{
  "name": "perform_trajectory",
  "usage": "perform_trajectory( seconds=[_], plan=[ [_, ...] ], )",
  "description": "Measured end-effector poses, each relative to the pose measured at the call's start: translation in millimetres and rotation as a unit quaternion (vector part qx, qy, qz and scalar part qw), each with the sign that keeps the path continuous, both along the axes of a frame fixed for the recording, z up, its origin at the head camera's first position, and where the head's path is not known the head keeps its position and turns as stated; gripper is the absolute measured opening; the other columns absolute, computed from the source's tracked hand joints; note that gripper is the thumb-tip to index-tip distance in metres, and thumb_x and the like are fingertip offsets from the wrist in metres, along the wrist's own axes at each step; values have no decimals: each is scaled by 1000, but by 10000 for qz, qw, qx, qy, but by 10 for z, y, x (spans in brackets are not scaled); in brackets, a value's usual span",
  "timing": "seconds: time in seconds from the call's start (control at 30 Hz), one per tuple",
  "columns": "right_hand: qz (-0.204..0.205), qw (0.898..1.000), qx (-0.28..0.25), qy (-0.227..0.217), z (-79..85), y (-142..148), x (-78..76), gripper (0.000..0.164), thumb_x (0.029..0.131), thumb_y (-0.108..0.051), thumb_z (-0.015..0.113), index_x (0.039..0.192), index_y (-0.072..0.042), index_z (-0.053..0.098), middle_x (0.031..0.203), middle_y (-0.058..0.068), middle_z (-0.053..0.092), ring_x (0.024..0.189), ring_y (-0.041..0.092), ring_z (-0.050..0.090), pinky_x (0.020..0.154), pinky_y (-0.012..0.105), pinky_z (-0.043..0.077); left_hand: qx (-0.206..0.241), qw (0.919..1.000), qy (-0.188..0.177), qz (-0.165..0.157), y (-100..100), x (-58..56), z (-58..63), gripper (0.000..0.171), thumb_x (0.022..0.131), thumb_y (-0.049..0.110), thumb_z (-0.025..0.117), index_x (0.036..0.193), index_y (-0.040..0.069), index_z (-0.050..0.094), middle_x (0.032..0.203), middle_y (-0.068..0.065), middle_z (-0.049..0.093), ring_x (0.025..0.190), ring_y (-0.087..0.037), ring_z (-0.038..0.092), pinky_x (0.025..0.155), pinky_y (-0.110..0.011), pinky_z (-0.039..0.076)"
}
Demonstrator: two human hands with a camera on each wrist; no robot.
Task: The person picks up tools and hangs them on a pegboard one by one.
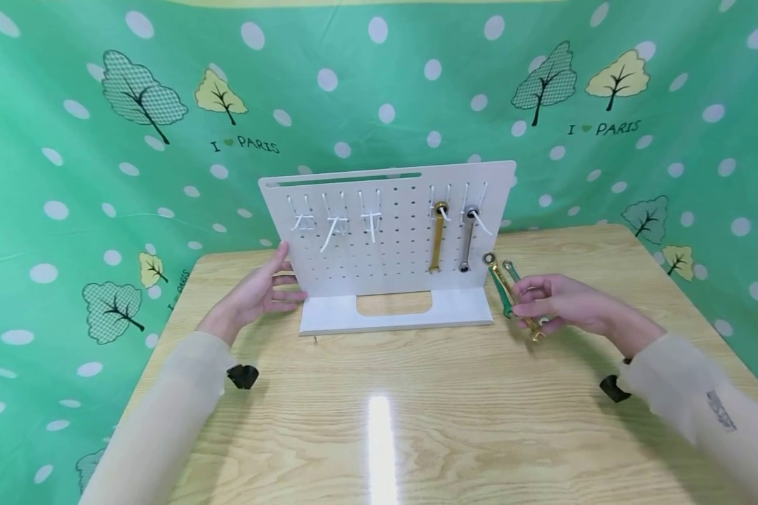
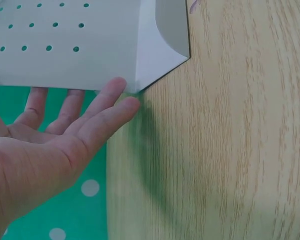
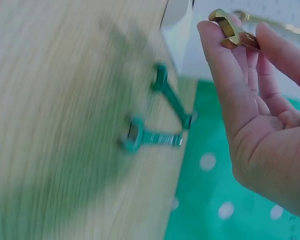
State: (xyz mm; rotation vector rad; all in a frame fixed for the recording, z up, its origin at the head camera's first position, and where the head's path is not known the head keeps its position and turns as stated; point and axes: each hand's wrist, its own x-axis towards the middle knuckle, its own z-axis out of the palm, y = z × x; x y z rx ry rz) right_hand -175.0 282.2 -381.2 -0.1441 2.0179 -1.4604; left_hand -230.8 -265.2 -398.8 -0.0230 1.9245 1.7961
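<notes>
In the right middle of the frame, the right hand [image 1: 562, 305] is pinching the gold wrench [image 1: 502, 279] between thumb and fingers near its open end, with the ring end pointing up and left. This wrench is looking hard, stiff, a bit heavy and maybe slippery, so the middle of its handle is seeming the best place to hold. The left hand [image 1: 259, 291] is touching the left edge of the board [image 1: 379, 282], its fingers standing apart, while two green wrenches [image 3: 157, 138] are lying on the table [image 1: 480, 407].
</notes>
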Motion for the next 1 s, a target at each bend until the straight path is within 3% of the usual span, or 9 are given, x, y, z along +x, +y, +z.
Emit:
perform_trajectory(
  seconds=[0.17,0.4,0.63,0.83,1.0],
  plan=[
    [336,9991,-245,-85,36,-233,97,33,95,-13,72,120,1,54,110,18,66,97,34,71,68,41,62,1,10000,15,-56,0,-7,19,97,94,77,37,158,6,20,152,-28,33,131,-52,48,107,-63,41],
    [539,9980,-256,193,125,-590,153,28,92,-15,77,114,-5,63,103,16,67,94,30,69,66,35,60,-26,10000,-17,-26,89,-57,-6,96,93,79,39,156,8,23,151,-26,34,130,-51,50,107,-63,42],
    [198,9955,-848,382,173,-1097,163,32,87,-12,81,113,0,65,107,16,69,99,35,70,83,48,61,92,9999,-123,-15,144,-81,-57,101,91,80,41,157,6,22,152,-27,32,131,-51,48,108,-63,40],
    [65,9885,-1421,505,195,-1555,141,30,86,-5,81,112,1,66,106,16,70,96,34,72,84,50,60,54,9999,-124,65,26,-19,-52,99,93,79,38,159,6,18,153,-28,32,133,-52,47,109,-64,39],
    [-74,9864,-1505,661,223,-1710,131,27,86,-5,82,109,-2,69,101,13,71,92,28,74,82,49,61,7,10000,-60,45,-12,0,-36,99,93,79,39,158,7,20,151,-29,34,131,-51,48,107,-63,42]
  ],
)
